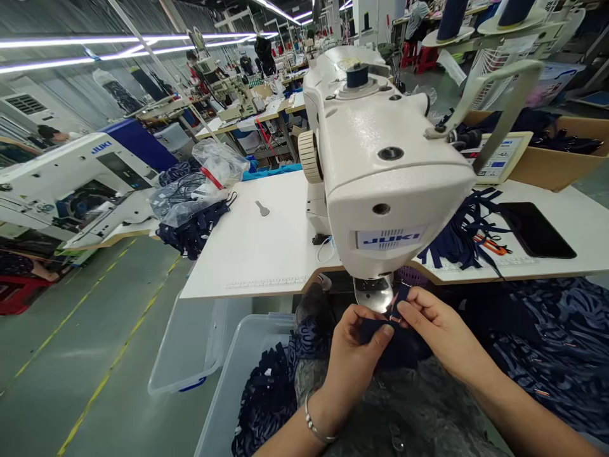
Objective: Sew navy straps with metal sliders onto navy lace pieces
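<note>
My left hand, with a silver bangle on its wrist, pinches a navy fabric piece between thumb and fingers. Close beside it, my right hand is closed on a short navy strap. Between the two hands a small metal ring or slider shows, with the strap at it; how the strap runs through it is too small to tell. Both hands are just in front of the needle area of a white sewing machine, below its head and metal plate. Fingers hide part of the fabric.
On the white table lie a small grey metal piece, navy strips, orange-handled snips and a black phone. Clear plastic bins stand at left, navy fabric heaps at right, a cardboard box behind.
</note>
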Action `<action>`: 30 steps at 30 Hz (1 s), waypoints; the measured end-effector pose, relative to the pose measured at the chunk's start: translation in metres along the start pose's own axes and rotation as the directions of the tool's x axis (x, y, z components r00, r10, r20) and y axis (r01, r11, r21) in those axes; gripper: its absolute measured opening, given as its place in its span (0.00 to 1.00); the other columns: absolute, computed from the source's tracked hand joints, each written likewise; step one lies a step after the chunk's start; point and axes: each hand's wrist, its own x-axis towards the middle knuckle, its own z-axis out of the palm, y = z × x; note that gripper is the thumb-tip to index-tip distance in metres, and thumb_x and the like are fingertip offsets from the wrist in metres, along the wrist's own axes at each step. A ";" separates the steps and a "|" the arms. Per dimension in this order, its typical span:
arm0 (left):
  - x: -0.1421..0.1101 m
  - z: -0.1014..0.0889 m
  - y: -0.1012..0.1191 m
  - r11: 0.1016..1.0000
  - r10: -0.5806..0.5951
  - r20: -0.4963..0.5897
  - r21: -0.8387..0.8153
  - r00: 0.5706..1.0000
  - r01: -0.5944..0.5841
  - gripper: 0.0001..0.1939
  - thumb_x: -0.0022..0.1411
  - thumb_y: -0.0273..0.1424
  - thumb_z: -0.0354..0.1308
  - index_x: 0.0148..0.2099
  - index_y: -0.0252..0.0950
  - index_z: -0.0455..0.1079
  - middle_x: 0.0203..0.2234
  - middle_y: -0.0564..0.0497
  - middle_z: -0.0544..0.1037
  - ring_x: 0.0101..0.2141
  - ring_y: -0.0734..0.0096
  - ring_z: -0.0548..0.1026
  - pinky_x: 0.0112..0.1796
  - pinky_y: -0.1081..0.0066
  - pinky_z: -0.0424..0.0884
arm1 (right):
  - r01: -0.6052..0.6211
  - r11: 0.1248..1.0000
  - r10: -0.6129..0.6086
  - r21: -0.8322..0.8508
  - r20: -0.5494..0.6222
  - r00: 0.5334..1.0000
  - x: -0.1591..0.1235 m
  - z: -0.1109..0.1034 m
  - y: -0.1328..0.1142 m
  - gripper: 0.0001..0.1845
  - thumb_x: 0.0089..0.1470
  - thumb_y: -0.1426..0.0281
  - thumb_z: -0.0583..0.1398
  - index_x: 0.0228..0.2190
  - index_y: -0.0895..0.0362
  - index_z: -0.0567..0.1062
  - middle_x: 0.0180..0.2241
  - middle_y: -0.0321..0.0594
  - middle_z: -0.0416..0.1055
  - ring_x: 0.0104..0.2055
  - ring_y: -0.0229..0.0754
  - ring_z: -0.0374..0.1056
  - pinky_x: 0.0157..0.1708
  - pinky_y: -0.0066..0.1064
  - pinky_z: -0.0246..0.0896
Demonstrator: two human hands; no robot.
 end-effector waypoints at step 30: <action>0.000 -0.006 -0.017 0.293 0.814 0.291 0.543 0.504 -0.787 0.15 0.58 0.13 0.55 0.39 0.39 0.63 0.37 0.46 0.79 0.40 0.67 0.78 0.40 0.66 0.77 | 0.615 0.774 -0.621 -0.153 0.007 0.784 -0.006 0.000 0.028 0.09 0.56 0.77 0.61 0.31 0.50 0.73 0.29 0.36 0.71 0.34 0.41 0.69 0.34 0.33 0.67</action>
